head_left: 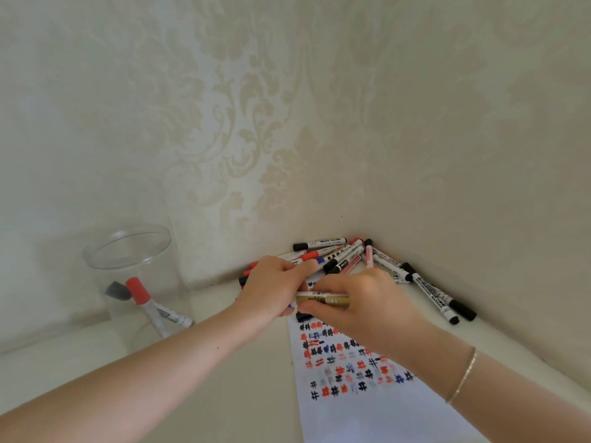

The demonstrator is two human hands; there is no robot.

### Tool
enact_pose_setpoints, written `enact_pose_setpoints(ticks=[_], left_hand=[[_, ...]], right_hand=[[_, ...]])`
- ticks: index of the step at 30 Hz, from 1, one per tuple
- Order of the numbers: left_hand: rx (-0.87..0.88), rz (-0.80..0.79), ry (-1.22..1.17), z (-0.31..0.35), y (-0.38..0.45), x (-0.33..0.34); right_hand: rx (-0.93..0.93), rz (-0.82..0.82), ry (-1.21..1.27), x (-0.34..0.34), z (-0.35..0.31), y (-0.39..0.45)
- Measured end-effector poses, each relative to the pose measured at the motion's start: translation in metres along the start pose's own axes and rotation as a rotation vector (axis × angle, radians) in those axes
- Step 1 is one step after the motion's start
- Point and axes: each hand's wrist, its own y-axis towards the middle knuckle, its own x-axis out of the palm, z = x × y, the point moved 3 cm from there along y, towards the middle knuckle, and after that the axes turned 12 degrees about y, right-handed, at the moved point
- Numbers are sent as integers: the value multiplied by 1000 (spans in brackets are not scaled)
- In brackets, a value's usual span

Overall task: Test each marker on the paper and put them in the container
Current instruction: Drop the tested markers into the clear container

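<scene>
Both hands, left hand (275,282) and right hand (361,302), gripped a gold marker (323,299) over the paper (367,410); likely uncapping. Next: test stroke, then container (134,276).

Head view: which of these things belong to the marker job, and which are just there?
Job:
gold marker, held by left hand and right hand
marker pile
paper
clear container

Just there:
bracelet
patterned wall
</scene>
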Motion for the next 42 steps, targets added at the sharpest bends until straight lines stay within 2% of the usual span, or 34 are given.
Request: enact_pose_setpoints(ticks=[2, 4, 7, 9, 11, 13, 15, 18, 20, 22, 24, 25, 27, 29, 32, 39, 42], left_hand=[[9, 29, 31, 0, 1, -2], [19, 19, 59, -1, 1, -2], [104, -24, 188, -1, 0, -9], [171, -69, 260, 9, 1, -25], [189, -140, 140, 22, 4, -50], [162, -156, -105, 31, 8, -81], [182, -83, -207, 34, 9, -107], [221, 60, -141, 33, 7, -135], [236, 212, -84, 30, 4, -154], [287, 429, -39, 28, 1, -178], [368, 661, 38, 25, -4, -206], [400, 748, 113, 22, -6, -218], [421, 820, 310, 14, -8, -236], [408, 769, 539, 4, -6, -243], [329, 606, 754, -13, 0, -239], [173, 365, 841, -30, 14, -224], [90, 234, 784, -41, 21, -217]], right_hand=[[-43, 47, -8, 5, -1, 0], [2, 31, 36, 6, -2, 5], [244, -56, 279, 4, 5, 14], [379, -35, 424, 1, 14, 22], [428, 22, 504, -1, 17, 36], [459, 105, 624, 1, 16, 52], [469, 121, 752, 7, 8, 70], [427, 45, 916, 25, -15, 97], [400, -33, 968, 41, -30, 114], [388, -142, 966, 58, -41, 127], [379, -232, 756, 74, -34, 135], [343, -275, 506, 82, -24, 135], [297, -415, 23, 100, 0, 127], [314, -542, -221, 119, 21, 111], [268, -599, -400, 138, 35, 95], [160, -581, -620, 159, 53, 90], [131, -570, -645, 160, 56, 90]])
